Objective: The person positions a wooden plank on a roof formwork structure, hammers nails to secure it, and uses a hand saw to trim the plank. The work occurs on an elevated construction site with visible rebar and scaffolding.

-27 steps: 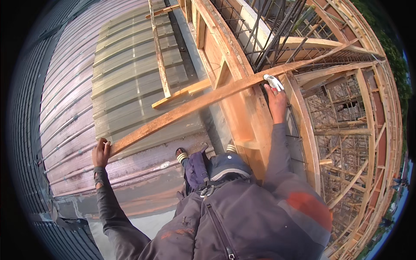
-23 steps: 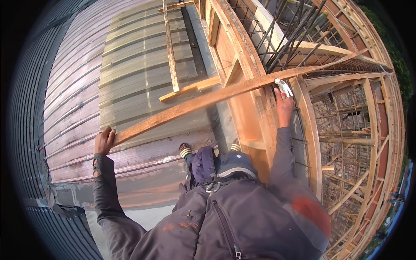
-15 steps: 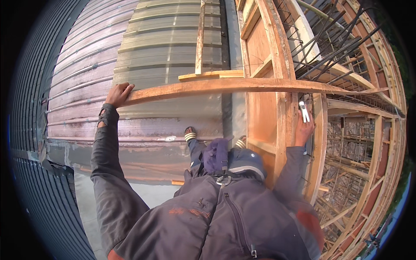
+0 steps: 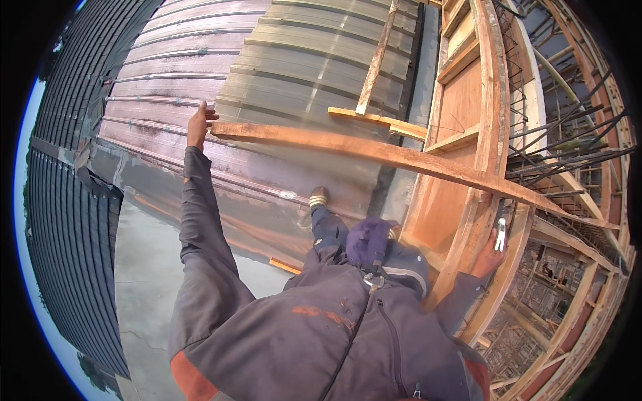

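1 plank [image 4: 374, 151] | L hand [image 4: 198, 127] @ end, unclasped | R hand [image 4: 489, 258] clamped on hammer [image 4: 501, 235]

The long plank [image 4: 321, 140] is matt, rough-looking wood; the claw hammer [image 4: 501, 235] at right shows glossy metal. Ribbed roofing [image 4: 180, 85] at left looks like weathered metal; the near jacket [image 4: 301, 354] is matt cloth.

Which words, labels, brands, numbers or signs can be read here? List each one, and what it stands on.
None can be read.
Orange marking on the jacket chest: too blurred to read.
Claw hammer in the right hand: no lettering visible.
Wooden plank: no lettering visible.
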Available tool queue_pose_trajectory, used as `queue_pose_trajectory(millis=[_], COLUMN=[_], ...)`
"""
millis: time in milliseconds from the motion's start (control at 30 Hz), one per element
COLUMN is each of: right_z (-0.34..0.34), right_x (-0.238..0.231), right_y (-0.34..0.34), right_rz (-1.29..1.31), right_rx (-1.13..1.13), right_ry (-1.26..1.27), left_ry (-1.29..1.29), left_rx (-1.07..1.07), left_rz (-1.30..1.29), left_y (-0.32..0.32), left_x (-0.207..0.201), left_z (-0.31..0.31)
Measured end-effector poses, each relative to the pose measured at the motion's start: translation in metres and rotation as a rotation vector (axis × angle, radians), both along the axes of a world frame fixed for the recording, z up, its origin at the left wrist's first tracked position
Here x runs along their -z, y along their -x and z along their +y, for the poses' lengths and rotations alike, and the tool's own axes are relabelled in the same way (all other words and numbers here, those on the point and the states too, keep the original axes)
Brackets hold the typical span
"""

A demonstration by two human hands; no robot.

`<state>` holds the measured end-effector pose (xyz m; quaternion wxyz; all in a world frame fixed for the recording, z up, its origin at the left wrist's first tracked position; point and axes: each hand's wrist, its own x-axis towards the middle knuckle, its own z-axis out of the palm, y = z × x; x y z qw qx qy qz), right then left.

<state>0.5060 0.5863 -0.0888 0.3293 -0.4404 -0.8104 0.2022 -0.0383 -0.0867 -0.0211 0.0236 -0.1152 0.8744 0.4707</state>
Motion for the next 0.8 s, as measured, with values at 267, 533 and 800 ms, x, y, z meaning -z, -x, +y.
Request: queue_pose_trajectory(millis=[267,533,800], right_z=[0.006,-0.006,-0.006], right_x=[0.006,-0.014,-0.003], right_y=[-0.013,-0.004,0.004], right_rz=[-0.017,-0.084,-0.016], right_rx=[0.04,0.11,-0.015], right_ry=[0.054,-0.152,-0.053], left_ry=[-1.002,-0.954,-0.898], left_rx=[0.393,0.348,0.04], left_rz=[-0.307,-0.357,-0.108], left_y=[-0.008,-0.019,-0.025], left_x=[0.034,0.033,0.049], left_z=[0.033,0.109,0.077])
